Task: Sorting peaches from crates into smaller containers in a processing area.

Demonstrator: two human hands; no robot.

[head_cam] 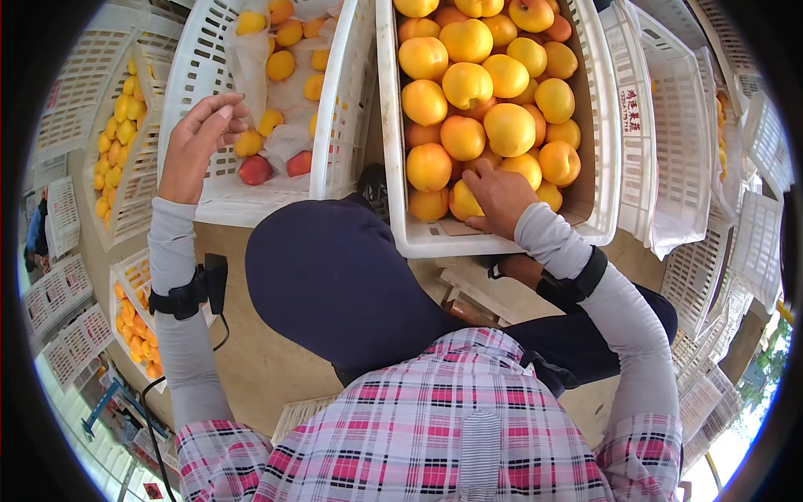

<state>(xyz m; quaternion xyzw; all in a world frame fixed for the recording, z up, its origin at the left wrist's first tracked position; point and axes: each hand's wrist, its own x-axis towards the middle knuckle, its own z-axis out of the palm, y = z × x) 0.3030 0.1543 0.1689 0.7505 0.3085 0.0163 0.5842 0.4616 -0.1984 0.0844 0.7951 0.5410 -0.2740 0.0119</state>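
Observation:
My right hand (502, 197) reaches into the near end of a white plastic crate (503, 245) heaped with smooth yellow-orange nectarines. Its thumb and fingers are around one yellow nectarine (463, 202), which still lies among the others. Brown cardboard (584, 125) lines this crate. Over the left side of a second white crate (204, 69), my left hand (207, 138) hangs with its fingers loosely bent and nothing visible in them. Below it, this crate holds scattered yellow fruit, a red nectarine (255, 170) and thin white wrapping (282, 94).
More white crates (677, 138) stand at the right, some nested. At the left, a slatted crate (141, 150) and a lower crate (119, 276) hold yellow and orange fruit. A low wooden stool (477, 298) is under me. A cable (145, 408) runs by my left arm.

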